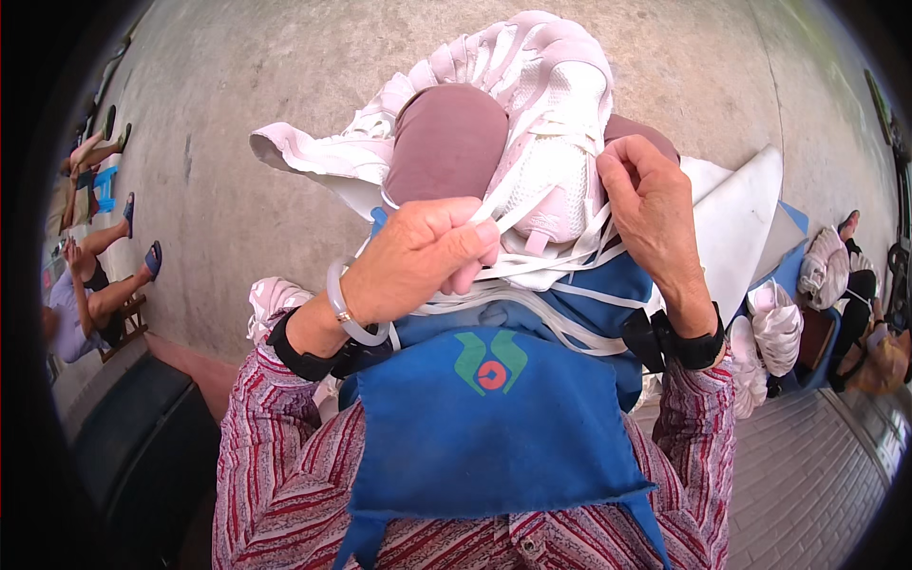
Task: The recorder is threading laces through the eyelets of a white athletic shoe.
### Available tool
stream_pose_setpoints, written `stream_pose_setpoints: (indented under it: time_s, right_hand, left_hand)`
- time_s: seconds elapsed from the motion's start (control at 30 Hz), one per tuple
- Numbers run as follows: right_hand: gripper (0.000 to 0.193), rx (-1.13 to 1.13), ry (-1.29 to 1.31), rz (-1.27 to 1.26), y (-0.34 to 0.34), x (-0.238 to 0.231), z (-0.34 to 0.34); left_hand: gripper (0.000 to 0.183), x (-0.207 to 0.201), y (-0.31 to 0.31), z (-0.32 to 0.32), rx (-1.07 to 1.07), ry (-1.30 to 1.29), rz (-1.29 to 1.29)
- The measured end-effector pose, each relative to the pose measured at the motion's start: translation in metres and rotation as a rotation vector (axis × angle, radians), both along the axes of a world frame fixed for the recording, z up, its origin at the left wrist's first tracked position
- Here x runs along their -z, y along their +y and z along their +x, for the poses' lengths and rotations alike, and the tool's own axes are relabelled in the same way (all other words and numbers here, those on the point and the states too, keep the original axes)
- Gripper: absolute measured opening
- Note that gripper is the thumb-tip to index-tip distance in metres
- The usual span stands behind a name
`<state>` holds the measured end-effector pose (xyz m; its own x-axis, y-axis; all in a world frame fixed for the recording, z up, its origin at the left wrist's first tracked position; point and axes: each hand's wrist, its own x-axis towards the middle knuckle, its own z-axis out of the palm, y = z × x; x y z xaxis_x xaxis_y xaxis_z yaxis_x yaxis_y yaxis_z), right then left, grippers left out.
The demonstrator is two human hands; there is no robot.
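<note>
A white and pale pink sneaker upper (562,100) lies over my lap, its tongue end toward me. My left hand (418,252) is closed on a white shoelace (510,180) that runs up to the upper. On the other side, my right hand (655,204) pinches at the eyelet edge, where a lace reaches its fingertips; the fingers partly hide it. Several loose white laces (551,321) trail across my blue apron (494,427). More uppers of the same kind (456,59) are bunched in a row beyond and around my left knee (451,138).
A large white sheet-like piece (731,214) spreads beside my right arm. Further right are more pale uppers (774,328) and another person (879,356). Seated people (100,285) and a blue stool (105,190) are at the far left. Concrete floor (247,190) extends ahead.
</note>
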<state>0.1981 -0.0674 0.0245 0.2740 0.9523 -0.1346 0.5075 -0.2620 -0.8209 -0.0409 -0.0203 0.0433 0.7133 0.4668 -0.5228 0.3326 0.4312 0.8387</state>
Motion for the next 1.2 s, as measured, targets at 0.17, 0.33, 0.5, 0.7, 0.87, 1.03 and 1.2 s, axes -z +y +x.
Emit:
stream_pose_setpoints:
  time_s: [0.17,0.33,0.5,0.7,0.87,1.03,1.2]
  right_hand:
    - [0.014,-0.107,-0.221,0.328,-0.005,0.006,0.0]
    - [0.027,-0.237,-0.372,0.373,-0.014,0.009,-0.004]
    - [0.035,-0.254,-0.401,0.331,-0.014,0.002,-0.011]
    - [0.045,-0.246,-0.442,0.303,-0.021,0.005,-0.011]
    - [0.047,-0.263,-0.459,0.334,-0.021,0.008,-0.009]
    - [0.046,-0.256,-0.445,0.33,-0.021,0.008,-0.009]
    - [0.047,-0.298,-0.424,0.326,-0.02,0.009,-0.006]
  left_hand:
    - [0.029,-0.004,0.004,-0.005,0.141,-0.055,-0.125]
    - [0.033,-0.002,-0.004,0.005,0.219,0.05,0.457]
    - [0.016,0.013,0.023,0.032,-0.239,0.028,0.764]
    - [0.018,0.023,0.035,0.061,-0.088,0.046,1.308]
    - [0.011,0.023,0.036,0.071,-0.005,0.135,1.467]
    - [0.007,0.023,0.042,0.075,0.028,0.13,1.419]
    - [0.006,0.027,0.04,0.068,-0.038,-0.038,1.183]
